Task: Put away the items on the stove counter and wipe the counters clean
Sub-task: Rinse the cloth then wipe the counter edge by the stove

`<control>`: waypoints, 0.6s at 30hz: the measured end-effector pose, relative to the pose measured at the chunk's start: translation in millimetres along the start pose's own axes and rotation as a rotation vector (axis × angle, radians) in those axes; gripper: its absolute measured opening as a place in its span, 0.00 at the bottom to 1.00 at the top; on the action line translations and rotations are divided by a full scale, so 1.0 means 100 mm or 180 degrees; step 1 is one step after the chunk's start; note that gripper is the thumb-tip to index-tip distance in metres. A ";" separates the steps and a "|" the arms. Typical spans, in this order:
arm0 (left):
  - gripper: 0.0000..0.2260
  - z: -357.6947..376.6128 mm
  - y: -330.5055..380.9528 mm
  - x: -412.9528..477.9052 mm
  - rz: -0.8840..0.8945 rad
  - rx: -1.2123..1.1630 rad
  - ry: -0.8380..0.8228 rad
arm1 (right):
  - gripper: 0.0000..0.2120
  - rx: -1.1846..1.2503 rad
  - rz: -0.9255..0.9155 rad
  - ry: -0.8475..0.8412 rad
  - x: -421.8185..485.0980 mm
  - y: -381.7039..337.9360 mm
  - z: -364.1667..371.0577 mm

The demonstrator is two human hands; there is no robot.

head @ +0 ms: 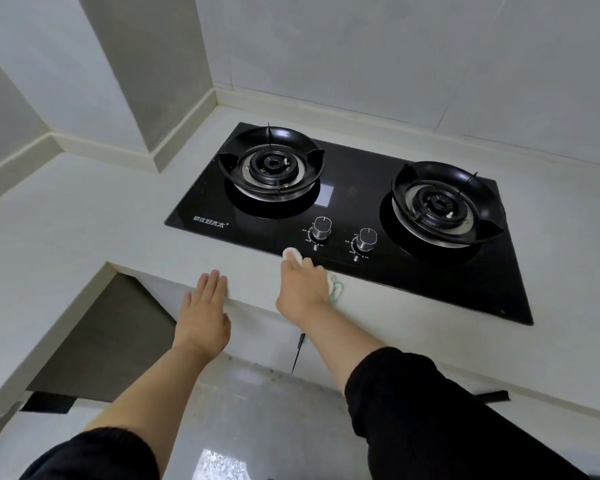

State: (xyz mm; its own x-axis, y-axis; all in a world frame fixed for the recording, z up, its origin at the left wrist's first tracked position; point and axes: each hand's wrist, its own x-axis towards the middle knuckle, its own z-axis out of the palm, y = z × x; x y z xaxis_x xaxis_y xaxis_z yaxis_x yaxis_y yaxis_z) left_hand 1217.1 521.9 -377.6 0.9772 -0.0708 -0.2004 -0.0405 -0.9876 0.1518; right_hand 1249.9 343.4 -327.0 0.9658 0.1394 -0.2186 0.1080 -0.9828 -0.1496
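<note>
While wiping at six o'clock of the gas hob [361,188], clamps right hand [302,289] round white cloth [291,253]: likely soft, light, limp, best bunched in palm. Rests left hand [203,306] flat on table [84,220], eight o'clock.

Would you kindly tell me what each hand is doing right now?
Left hand: open, flat on pale counter edge.
Right hand: grips white green-trimmed cloth.

left hand [203,306] flat, right hand [300,289] gripping cloth [290,253]
</note>
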 end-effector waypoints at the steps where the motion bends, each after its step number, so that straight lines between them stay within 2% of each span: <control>1: 0.30 -0.02 -0.04 0.00 -0.0133 -0.0077 0.0008 | 0.21 0.0162 -0.0178 -0.0110 0.00 -0.09 -0.04; 3: 0.32 -0.06 -0.15 0.01 -0.0323 -0.0206 0.0045 | 0.24 0.0392 -0.0215 -0.0074 -0.03 -0.17 -0.11; 4: 0.33 -0.07 -0.19 0.02 -0.0338 -0.0210 0.0046 | 0.23 0.0424 -0.0005 0.0113 -0.07 -0.13 -0.10; 6: 0.34 -0.08 -0.28 0.04 -0.0348 -0.0202 0.0079 | 0.16 0.0402 0.0717 0.0621 -0.12 0.04 -0.04; 8: 0.35 -0.07 -0.35 0.05 -0.0435 -0.0259 0.0133 | 0.12 0.0254 0.1442 0.0525 -0.14 0.26 0.03; 10: 0.36 -0.05 -0.42 0.05 -0.0509 -0.0333 0.0177 | 0.15 0.0100 0.1681 0.0267 -0.11 0.36 0.08; 14: 0.37 -0.01 -0.54 0.07 -0.0467 -0.0266 0.0250 | 0.13 0.0116 0.1430 0.0262 0.09 0.20 0.12; 18: 0.36 -0.01 -0.66 0.11 -0.0374 -0.0081 0.0345 | 0.16 -0.0039 0.0862 0.0246 0.29 -0.17 0.21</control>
State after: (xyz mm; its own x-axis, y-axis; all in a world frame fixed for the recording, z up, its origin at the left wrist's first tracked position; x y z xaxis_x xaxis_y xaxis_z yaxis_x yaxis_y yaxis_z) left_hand 1230.7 586.6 -389.3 0.9917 0.0619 -0.1129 0.0794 -0.9842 0.1583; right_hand 1271.4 367.0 -351.1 0.9750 -0.1376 -0.1746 -0.1540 -0.9845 -0.0841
